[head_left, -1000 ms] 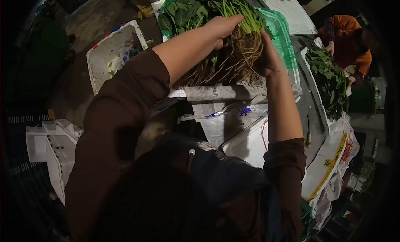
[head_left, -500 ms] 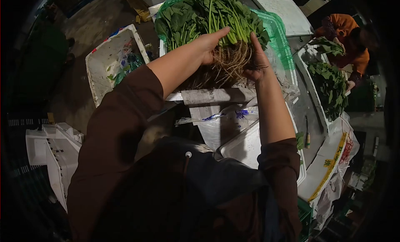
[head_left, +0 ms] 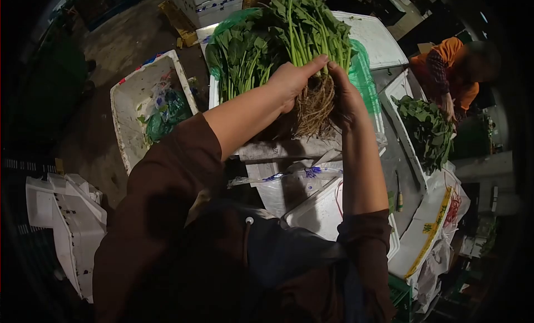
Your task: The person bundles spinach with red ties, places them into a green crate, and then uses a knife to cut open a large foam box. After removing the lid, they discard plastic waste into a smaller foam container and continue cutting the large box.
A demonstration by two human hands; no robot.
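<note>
Clamped between left hand [head_left: 288, 84] and right hand [head_left: 350, 99] — the leafy green bunch [head_left: 317, 36] is gathered, its stringy brown roots [head_left: 314, 109] attached; more dark-leaved greens [head_left: 239, 53] lie left, unheld.

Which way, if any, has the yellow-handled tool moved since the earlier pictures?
No: the tool still lies in the same spot beside the white box; the view shifted.

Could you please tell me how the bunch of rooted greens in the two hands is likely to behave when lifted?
The bunch of greens would probably flop at the top, where broad, thin leaves spread loosely and could tear. The fairly straight stems look firmer. The stringy, tangled roots may snag on things.
</note>
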